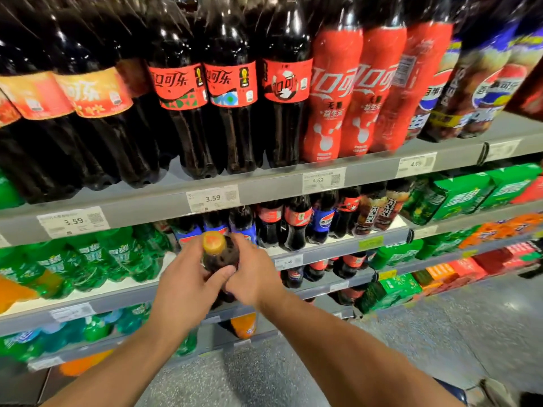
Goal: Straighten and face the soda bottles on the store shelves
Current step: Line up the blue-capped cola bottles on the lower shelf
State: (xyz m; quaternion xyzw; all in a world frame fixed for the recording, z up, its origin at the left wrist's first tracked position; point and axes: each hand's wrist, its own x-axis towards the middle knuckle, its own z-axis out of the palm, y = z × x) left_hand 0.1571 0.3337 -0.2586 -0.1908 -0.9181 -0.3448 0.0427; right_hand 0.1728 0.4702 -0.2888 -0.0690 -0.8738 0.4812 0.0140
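Fingers [221,274] of left hand [188,286] and right hand [255,274] curled round dark orange-capped plastic soda bottle [219,255], held near side of grey metal shelf [332,245]; should turn label outward, seat it upright.

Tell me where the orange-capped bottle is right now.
Head view, lower centre: the orange-capped bottle is gripped between the left hand and right hand, just in front of the blue-labelled bottles.

bottles [229,83]: glossy plastic | shelf edge [264,186]: matt grey metal | price tags [213,198]: paper
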